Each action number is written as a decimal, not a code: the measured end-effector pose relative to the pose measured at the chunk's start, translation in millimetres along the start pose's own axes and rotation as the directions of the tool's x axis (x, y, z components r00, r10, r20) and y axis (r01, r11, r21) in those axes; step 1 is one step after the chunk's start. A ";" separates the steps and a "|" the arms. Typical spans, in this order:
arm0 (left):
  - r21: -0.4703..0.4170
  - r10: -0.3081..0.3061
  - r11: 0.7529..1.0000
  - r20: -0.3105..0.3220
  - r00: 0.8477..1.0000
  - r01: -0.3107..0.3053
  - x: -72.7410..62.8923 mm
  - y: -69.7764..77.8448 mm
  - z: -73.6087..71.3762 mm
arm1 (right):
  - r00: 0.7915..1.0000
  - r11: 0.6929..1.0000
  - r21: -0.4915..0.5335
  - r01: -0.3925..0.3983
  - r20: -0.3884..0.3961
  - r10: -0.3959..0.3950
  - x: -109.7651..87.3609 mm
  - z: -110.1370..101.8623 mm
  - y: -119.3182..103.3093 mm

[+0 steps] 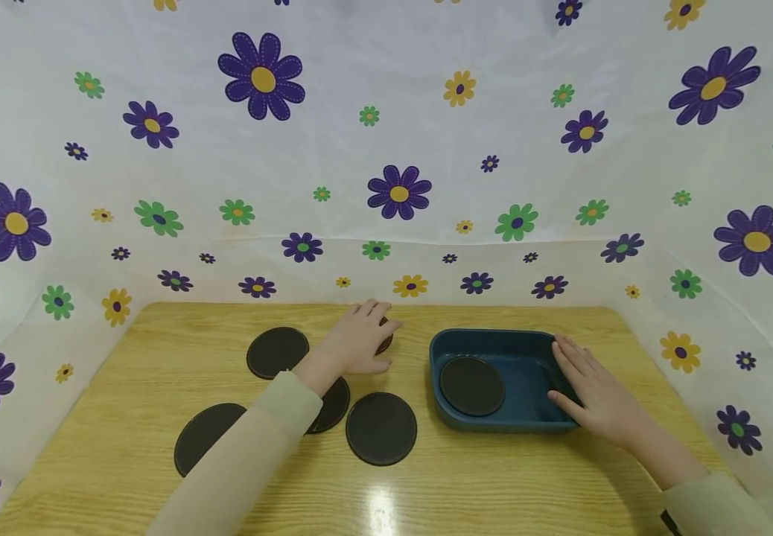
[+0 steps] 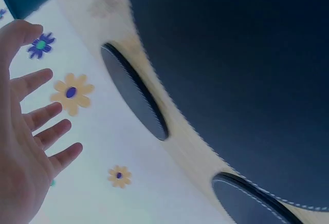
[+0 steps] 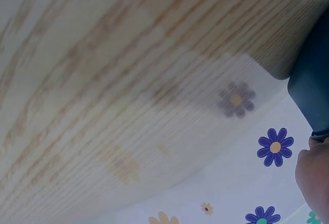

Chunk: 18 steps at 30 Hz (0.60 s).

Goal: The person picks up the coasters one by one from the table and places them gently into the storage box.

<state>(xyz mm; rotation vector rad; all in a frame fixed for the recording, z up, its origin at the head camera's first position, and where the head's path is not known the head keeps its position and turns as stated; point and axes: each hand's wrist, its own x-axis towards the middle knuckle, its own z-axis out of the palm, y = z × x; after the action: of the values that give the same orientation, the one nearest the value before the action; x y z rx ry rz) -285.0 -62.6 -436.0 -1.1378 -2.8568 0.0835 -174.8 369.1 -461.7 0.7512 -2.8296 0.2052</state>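
My left hand [image 1: 353,344] reaches over the back middle of the table, fingers spread and slightly bent. Partly hidden beneath it is a round black coaster [image 1: 385,342]. In the left wrist view the same hand [image 2: 25,126] has nothing between its fingers. My right hand [image 1: 594,394] rests on the right rim of a dark blue rectangular bin [image 1: 494,426], its fingers straight along that side. Inside the bin, at its left end, lies another black coaster [image 1: 472,385]. The right wrist view catches only part of that hand [image 3: 313,178] at the bin's edge [image 3: 311,90].
More black coasters with stitched edges lie around my left arm: one at the back left [image 1: 278,353], one at the front left [image 1: 207,441], one partly under the wrist [image 1: 333,408] and one left of the bin [image 1: 381,429]. A flowered white cloth [image 1: 333,149] encloses the wooden table [image 1: 480,484].
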 end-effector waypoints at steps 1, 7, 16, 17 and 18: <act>-0.008 -0.006 1.000 -0.001 1.000 0.006 0.8 -2.7 1.2 | 1.000 1.000 0.001 0.001 -0.003 -0.001 0.1 0.0 0.0; -0.026 -0.066 0.997 0.050 0.997 0.068 11.6 -16.4 9.5 | 1.000 1.000 0.001 0.013 -0.017 -0.013 0.4 1.2 1.4; -0.003 -0.141 0.990 0.110 0.984 0.142 28.8 -28.6 24.1 | 0.999 1.000 0.002 0.029 -0.042 -0.029 -0.6 1.5 1.0; -0.002 -0.147 0.989 0.118 0.982 0.148 29.2 -28.8 25.3 | 0.999 1.000 0.004 0.031 -0.042 -0.031 -0.7 1.6 1.0; -0.002 -0.155 0.988 0.128 0.980 0.156 29.4 -28.6 26.0 | 0.999 1.000 0.004 0.031 -0.042 -0.031 -0.7 1.6 0.8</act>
<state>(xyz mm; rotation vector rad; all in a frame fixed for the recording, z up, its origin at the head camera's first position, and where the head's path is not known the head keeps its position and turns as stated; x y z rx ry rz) -328.0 -63.8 -458.6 -0.9390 -3.0514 0.1359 -174.9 369.8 -463.5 0.7816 -2.7770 0.2204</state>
